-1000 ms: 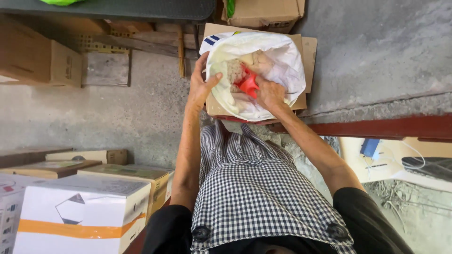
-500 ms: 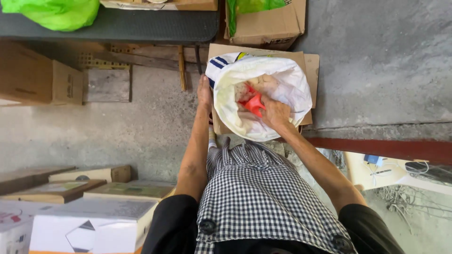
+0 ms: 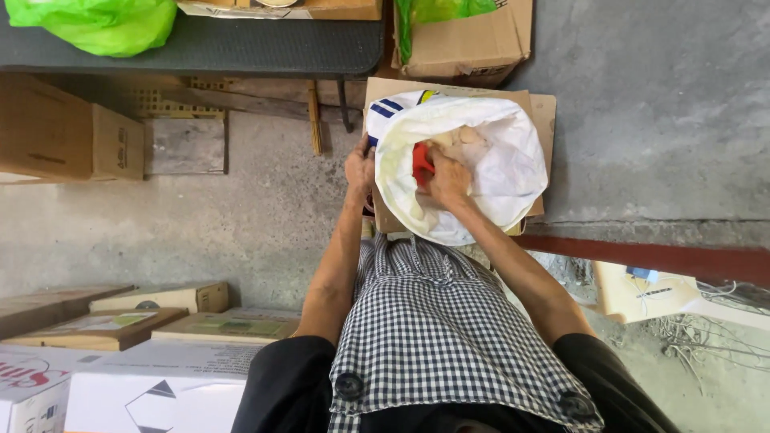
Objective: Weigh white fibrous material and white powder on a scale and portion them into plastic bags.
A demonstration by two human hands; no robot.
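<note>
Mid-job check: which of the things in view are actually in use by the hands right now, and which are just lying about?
In use:
- white sack, held open at its rim by the left hand
- red object inside it, gripped by the right hand
- cardboard box under the sack

Lying about:
- green bag on the dark table
- stacked cartons
- brown box
</note>
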